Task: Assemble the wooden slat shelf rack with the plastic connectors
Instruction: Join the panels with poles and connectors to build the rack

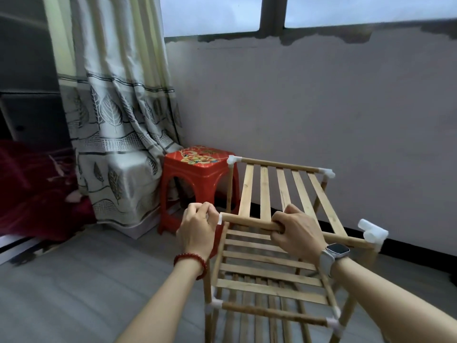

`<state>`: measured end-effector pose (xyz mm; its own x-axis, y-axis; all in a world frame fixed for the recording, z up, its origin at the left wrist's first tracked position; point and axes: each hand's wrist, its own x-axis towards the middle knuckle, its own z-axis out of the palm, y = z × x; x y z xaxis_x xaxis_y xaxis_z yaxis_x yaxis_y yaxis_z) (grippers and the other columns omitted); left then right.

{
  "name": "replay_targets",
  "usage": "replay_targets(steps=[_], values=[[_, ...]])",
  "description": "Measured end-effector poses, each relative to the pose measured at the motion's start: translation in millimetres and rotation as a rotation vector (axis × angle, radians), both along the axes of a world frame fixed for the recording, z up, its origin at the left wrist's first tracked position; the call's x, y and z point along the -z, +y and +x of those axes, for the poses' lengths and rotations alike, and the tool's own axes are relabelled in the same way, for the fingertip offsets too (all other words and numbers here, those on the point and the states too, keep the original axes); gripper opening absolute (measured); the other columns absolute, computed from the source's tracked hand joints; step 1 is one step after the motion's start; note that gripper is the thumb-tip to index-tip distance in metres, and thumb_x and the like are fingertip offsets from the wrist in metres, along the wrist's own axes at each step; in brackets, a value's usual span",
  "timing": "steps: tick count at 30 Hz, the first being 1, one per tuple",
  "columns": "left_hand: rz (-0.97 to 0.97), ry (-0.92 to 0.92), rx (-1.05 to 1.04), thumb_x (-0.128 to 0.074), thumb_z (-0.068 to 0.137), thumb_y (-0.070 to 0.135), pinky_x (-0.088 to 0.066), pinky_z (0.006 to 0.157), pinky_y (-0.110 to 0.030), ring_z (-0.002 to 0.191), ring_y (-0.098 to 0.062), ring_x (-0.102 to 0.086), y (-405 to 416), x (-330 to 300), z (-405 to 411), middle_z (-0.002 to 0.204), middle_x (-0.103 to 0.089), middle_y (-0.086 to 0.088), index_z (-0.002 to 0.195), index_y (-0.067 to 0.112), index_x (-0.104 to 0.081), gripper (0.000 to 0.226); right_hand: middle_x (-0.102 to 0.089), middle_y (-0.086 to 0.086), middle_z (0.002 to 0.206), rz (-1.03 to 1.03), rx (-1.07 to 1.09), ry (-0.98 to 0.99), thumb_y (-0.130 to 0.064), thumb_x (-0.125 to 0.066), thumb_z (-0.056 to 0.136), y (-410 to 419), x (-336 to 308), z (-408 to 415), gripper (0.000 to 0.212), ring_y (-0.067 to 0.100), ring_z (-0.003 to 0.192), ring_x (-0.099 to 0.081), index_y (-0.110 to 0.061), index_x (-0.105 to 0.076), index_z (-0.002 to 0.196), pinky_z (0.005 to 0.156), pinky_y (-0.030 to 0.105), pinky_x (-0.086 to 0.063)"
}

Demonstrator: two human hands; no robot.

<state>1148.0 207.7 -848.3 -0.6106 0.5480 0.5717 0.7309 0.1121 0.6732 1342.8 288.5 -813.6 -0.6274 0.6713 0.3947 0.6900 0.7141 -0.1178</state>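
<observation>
we see the wooden rack (272, 276) standing on the grey floor (74, 280) by the wall, partly built. its top slat panel (284, 191) is tilted, far edge up, near edge held by both hands. our left hand (196, 225) has fingers curled tight round a white plastic connector (219, 218) at the left end of the near round rail (249, 222); most of the connector is hidden in the fist. our right hand (298, 235) wraps the same rail near its middle, fingers curled under it, thumb side over the top. white connectors also sit on the far left corner (233, 160), far right corner (327, 173) and near right corner (373, 231) of the panel. below it a second slat level (269, 271) lies roughly flat, with white joints at its near corners (214, 306). a red bead bracelet (191, 264) is on the left wrist, a watch (332, 254) on the right. a red plastic stool (200, 179) stands just behind the rack on the left, beside a leaf-print curtain (116, 107).
</observation>
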Motion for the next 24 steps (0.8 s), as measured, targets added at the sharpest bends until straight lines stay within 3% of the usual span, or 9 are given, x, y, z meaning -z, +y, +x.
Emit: replay_targets(steps=[7,13,16,20,21,24], values=[[-0.059,0.034,-0.055,-0.007,0.074,0.059,-0.032,0.063,-0.028,0.091,-0.023,-0.054,-1.6,-7.2,-11.8,0.100,-0.054,-0.003,0.091,0.010,-0.066,0.079,-0.034,-0.012,0.071,0.011,-0.018,0.022,-0.034,-0.054,0.085,1.6,-2.8,-3.9,0.018,-0.003,0.059,-0.032,-0.025,-0.063,0.097,0.052,0.010,-0.023],[-0.173,0.068,0.069,-0.029,0.096,0.044,-0.037,0.063,-0.029,0.081,-0.025,-0.057,2.6,-10.2,-9.0,0.099,-0.047,0.001,0.092,0.008,-0.064,0.050,-0.039,-0.011,0.075,0.011,-0.003,0.030,-0.035,-0.054,0.085,2.0,-2.4,4.4,0.018,-0.002,0.059,-0.033,-0.026,-0.064,0.097,0.055,0.014,-0.024],[-0.203,0.079,0.129,-0.036,0.099,0.032,-0.040,0.064,-0.029,0.077,-0.021,-0.056,7.5,-10.5,-9.4,0.097,-0.047,0.003,0.081,0.011,-0.063,0.039,-0.036,-0.012,0.069,0.041,-0.030,0.021,-0.035,-0.054,0.085,-0.4,-1.4,6.2,0.018,0.005,0.065,-0.037,-0.026,-0.066,0.094,0.053,0.010,-0.023],[-0.137,-0.027,0.272,-0.040,0.098,0.028,-0.055,0.066,-0.041,0.077,-0.018,-0.056,10.5,-12.0,-8.9,0.088,-0.043,0.007,0.059,0.026,-0.053,0.041,-0.034,-0.013,0.064,0.081,-0.058,0.018,-0.032,-0.054,0.085,-1.3,-0.2,4.7,0.015,0.008,0.073,-0.041,-0.022,-0.065,0.090,0.052,0.012,-0.021],[-0.125,-0.064,0.299,-0.041,0.098,0.026,-0.056,0.065,-0.040,0.077,-0.016,-0.056,11.1,-13.8,-8.2,0.089,-0.043,0.006,0.058,0.026,-0.052,0.041,-0.038,-0.012,0.066,0.088,-0.077,0.016,-0.031,-0.054,0.085,-0.7,-0.9,5.5,0.014,0.010,0.076,-0.045,-0.021,-0.063,0.088,0.053,0.015,-0.023],[-0.065,-0.249,0.344,-0.041,0.099,0.021,-0.051,0.060,-0.018,0.069,-0.013,-0.056,9.2,-17.1,-3.6,0.095,-0.044,-0.003,0.068,0.016,-0.052,0.033,-0.048,-0.010,0.076,0.108,-0.132,-0.079,-0.037,-0.050,0.085,1.8,-1.2,7.0,0.015,0.012,0.085,-0.044,-0.022,-0.050,0.087,0.066,0.023,-0.035]])
